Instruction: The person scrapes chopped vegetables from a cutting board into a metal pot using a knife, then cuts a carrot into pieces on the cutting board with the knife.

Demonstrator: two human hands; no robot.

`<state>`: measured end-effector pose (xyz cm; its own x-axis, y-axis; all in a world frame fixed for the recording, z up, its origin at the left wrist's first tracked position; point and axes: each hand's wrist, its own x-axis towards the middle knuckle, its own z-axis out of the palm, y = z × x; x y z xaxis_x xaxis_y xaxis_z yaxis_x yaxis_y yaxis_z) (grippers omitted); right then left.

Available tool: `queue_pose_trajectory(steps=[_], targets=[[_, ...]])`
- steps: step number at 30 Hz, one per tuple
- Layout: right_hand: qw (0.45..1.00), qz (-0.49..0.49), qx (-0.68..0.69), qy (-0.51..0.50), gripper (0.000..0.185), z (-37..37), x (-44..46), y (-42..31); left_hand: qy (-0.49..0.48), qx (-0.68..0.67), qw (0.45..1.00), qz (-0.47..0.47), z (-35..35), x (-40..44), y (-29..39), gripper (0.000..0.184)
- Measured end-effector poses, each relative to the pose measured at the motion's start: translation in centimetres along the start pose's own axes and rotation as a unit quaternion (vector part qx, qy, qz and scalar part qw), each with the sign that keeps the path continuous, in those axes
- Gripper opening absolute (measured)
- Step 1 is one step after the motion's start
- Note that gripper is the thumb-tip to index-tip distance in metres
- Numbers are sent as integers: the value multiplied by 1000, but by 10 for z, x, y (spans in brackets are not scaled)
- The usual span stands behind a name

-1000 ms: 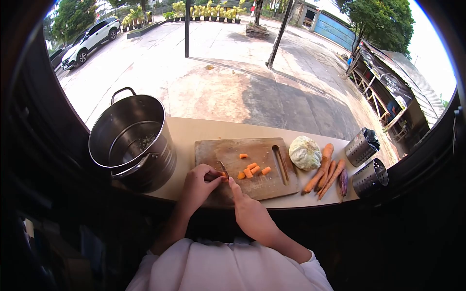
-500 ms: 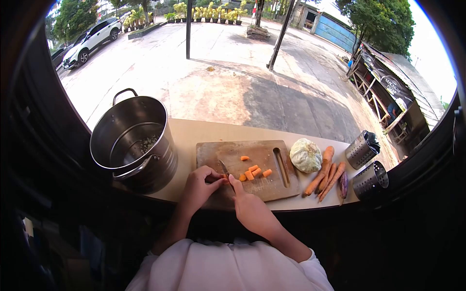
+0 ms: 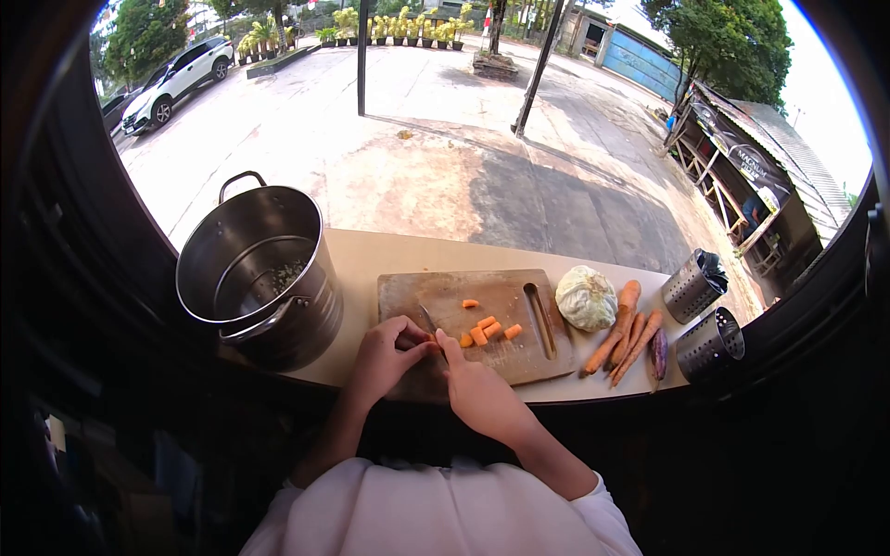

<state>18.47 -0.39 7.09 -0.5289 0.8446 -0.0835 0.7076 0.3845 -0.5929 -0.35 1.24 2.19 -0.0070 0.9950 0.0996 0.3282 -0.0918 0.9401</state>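
Note:
A brown wooden cutting board [image 3: 417, 285] lies on the table before me. My right hand [image 3: 480, 394] is closed around a small knife [image 3: 426, 317], its blade pointing up and left over the board. Just left of it, my left hand [image 3: 385, 354] pinches a bit of carrot [image 3: 433, 340], mostly hidden by the fingers, close against the knife. Several cut carrot pieces [image 3: 483, 330] rest on the board beyond my right hand, and a lone carrot piece [image 3: 470, 303] sits farther back.
At left stands a large metal pot [image 3: 320, 324] with small pale bits inside. Right of the board are a cabbage [image 3: 586, 298], several whole carrots [image 3: 623, 329], a purple vegetable [image 3: 659, 355] and two perforated metal holders [image 3: 709, 345]. The pale tabletop [image 3: 371, 248] ends beyond the board.
The whole view has shifted very slightly. Both hands stay at nearly the same place on the board, with the knife and carrot held as before.

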Motion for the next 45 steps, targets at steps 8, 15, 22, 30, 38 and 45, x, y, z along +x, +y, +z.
queue_pose_trajectory(steps=[8, 15, 22, 30, 38, 45], targets=[[1000, 9, -14, -14, 55, 1, -28, -2, 2, -1, 1000, 4, 1, -3, 4, 15], [997, 52, -17, -59, 56, -7, -51, -7, 3, -25, 1000, 19, 1, 1, -7, 19], [998, 45, 9, -45, 55, -15, -66, 2, -13, 0, 1000, 0, -1, -1, 0, 15], [997, 64, 49, 0, 54, -16, -67, -6, -3, -8, 1000, -1, 0, -3, 2, 17], [997, 46, 50, 47, 54, -4, -52, 11, 2, -3, 1000, 2, 1, -3, 0, 17], [998, 41, 49, 17, 55, -4, -62, -5, -2, -27, 1000, 1, 2, 0, -7, 14]])
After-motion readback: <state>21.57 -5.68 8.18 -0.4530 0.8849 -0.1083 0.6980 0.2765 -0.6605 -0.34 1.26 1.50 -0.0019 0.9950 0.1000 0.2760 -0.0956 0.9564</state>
